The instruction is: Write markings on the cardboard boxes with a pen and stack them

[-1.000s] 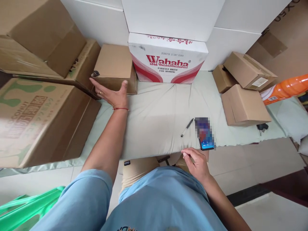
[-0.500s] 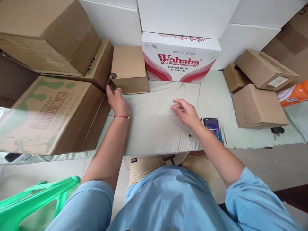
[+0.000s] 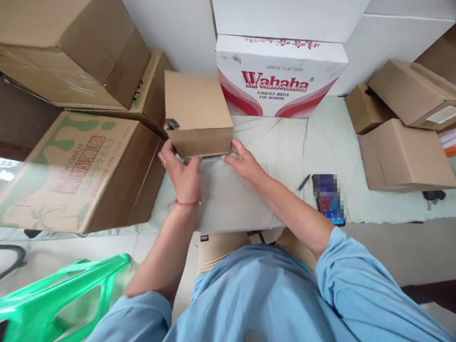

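A plain brown cardboard box (image 3: 199, 102) is gripped at its near lower corners between my two hands. My left hand (image 3: 183, 175), with a red string on the wrist, holds the left corner, thumb along the front bottom edge. On the right corner, my right hand (image 3: 245, 164) has its thumb at the front and fingers at the side. The box's front edge looks slightly raised off the cloth-covered table (image 3: 235, 194). Dark torn tape shows at its near left top corner. The box's underside and back are hidden.
A coconut carton (image 3: 107, 166) stands at the left, with larger boxes behind. A white and red Wahaha carton (image 3: 281, 80) stands at the back. To the right are a pen (image 3: 303, 183), a phone (image 3: 327, 199), stacked boxes (image 3: 406, 156) and keys (image 3: 432, 197). A green plastic stool (image 3: 103, 275) is below left.
My right hand has moved left onto the box, and my left hand has shifted to its front corner. The box has come nearer to me. The view has shifted slightly.
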`<state>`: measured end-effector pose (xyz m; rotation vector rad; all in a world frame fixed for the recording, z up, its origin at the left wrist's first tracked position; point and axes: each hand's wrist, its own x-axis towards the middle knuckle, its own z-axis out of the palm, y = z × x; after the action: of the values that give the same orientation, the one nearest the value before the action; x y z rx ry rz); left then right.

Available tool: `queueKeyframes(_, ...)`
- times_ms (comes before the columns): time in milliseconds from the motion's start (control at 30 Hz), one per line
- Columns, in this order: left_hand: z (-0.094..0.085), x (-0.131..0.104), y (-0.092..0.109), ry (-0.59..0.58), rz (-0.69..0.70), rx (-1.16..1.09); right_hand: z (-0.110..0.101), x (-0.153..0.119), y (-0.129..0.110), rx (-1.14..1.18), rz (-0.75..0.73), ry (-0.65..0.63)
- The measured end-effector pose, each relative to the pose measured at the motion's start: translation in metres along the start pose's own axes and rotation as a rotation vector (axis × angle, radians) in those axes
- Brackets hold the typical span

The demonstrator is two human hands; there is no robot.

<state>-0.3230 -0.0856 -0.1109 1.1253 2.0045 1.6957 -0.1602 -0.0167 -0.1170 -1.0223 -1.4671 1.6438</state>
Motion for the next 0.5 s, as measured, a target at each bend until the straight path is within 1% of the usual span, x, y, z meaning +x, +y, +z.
queueKeyframes(33,-0.009,-0.025,0.012,-0.042,0.013,0.032,-0.004,-0.022,-0.002,0.024,0.004,0.031)
queueKeyframes(133,-0.038,-0.102,0.042,-0.246,0.106,0.016,-0.02,-0.093,-0.005,0.054,0.01,0.155)
queueKeyframes(200,-0.056,-0.145,0.053,-0.347,0.178,0.002,-0.033,-0.14,-0.005,0.043,0.025,0.243)
queueKeyframes(233,-0.064,-0.162,0.057,-0.412,0.212,-0.006,-0.039,-0.161,-0.003,0.036,0.041,0.283)
queueKeyframes(300,-0.078,-0.185,0.062,-0.544,0.298,-0.012,-0.052,-0.199,0.0,0.044,0.075,0.346)
queueKeyframes(367,-0.086,-0.196,0.068,-0.645,0.407,-0.01,-0.062,-0.228,0.004,0.068,0.09,0.382)
queueKeyframes(433,-0.088,-0.2,0.074,-0.691,0.505,-0.004,-0.067,-0.248,0.008,0.1,0.089,0.4)
queueKeyframes(500,-0.087,-0.201,0.08,-0.693,0.553,0.004,-0.065,-0.26,0.011,0.141,0.096,0.412)
